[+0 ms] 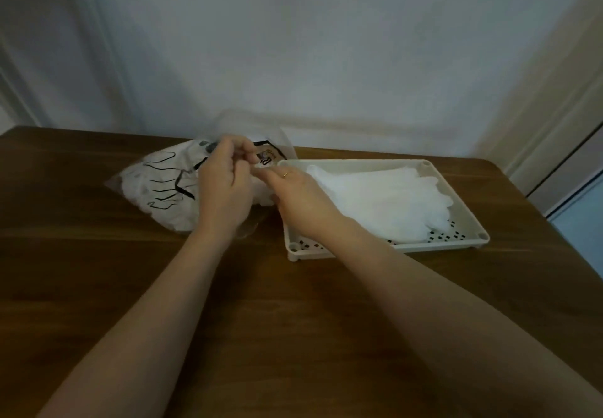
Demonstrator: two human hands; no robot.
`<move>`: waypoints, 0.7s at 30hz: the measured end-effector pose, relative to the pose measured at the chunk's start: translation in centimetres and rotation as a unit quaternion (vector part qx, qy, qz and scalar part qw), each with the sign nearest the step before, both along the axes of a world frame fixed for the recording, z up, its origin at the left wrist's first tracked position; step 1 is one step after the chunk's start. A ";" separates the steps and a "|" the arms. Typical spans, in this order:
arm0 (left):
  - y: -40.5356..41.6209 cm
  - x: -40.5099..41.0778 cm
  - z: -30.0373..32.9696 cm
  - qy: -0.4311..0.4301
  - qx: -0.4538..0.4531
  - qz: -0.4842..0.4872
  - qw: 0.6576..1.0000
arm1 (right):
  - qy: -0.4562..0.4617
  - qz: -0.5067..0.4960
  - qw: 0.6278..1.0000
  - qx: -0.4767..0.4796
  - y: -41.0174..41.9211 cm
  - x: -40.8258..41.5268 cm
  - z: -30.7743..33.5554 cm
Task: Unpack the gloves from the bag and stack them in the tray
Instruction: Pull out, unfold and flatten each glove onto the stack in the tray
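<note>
Brown wood grain covers the counter (130,287), which is seen from above against a pale wall (326,42). A clear plastic bag (156,189) printed with black lines is laid on its side at the left of centre, and white gloves can be made out through it. Just to its right a cream tray (470,208) with a perforated floor is set on the counter, and a stack of translucent white gloves (385,198) is spread flat inside it.

Both bare forearms are stretched forward to the bag's open end, beside the tray's near left corner. The left hand (225,185) is raised over the bag's mouth, its grip pinched on the thin plastic at the fingertips. The right hand (300,192), on which a thin ring (286,174) is worn, is reached toward the same opening, its fingertips closed on a bit of white material there; whether bag film or glove is held cannot be told.
</note>
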State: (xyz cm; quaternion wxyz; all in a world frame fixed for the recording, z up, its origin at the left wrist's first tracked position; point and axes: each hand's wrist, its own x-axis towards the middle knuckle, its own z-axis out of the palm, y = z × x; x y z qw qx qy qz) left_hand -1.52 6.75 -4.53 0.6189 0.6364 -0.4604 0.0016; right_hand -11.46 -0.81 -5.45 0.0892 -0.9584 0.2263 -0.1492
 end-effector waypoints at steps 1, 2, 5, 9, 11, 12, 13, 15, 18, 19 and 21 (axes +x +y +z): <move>0.0 0.4 0.0 0.005 0.008 -0.002 1.000 | 0.011 0.002 0.999 -0.046 -0.2 0.3 -0.2; 0.0 0.6 0.1 0.007 0.021 -0.009 1.000 | 0.004 0.000 0.997 -0.080 -0.4 0.3 -0.2; 0.0 1.4 0.6 0.000 0.113 -0.077 0.991 | -0.096 -0.033 0.991 -0.085 -0.3 0.1 0.3; 0.3 2.4 0.4 -0.087 0.294 -0.182 0.934 | -0.154 -0.055 0.986 0.017 -0.6 -0.7 1.3; 0.5 2.7 0.2 -0.146 0.342 -0.177 0.911 | -0.172 -0.060 0.980 0.077 -0.8 -0.8 1.7; 0.6 2.7 0.2 -0.163 0.351 -0.166 0.907 | -0.189 -0.066 0.971 0.127 -1.0 -0.9 1.7; 0.6 2.8 0.2 -0.158 0.348 -0.159 0.910 | -0.214 -0.076 0.955 0.191 -1.0 -0.9 1.9; 0.7 2.7 0.5 -0.082 0.311 -0.158 0.934 | -0.260 -0.105 0.908 0.310 -1.1 -0.9 2.0; 0.6 2.6 0.8 0.044 0.231 -0.141 0.962 | -0.274 -0.142 0.890 0.336 -0.8 -0.8 1.7; 0.5 2.6 0.8 0.074 0.210 -0.126 0.967 | -0.271 -0.149 0.905 0.292 -0.4 -0.8 1.5; 0.1 2.7 0.8 0.140 0.177 -0.100 0.969 | -0.274 -0.122 0.937 0.179 0.6 -0.8 1.4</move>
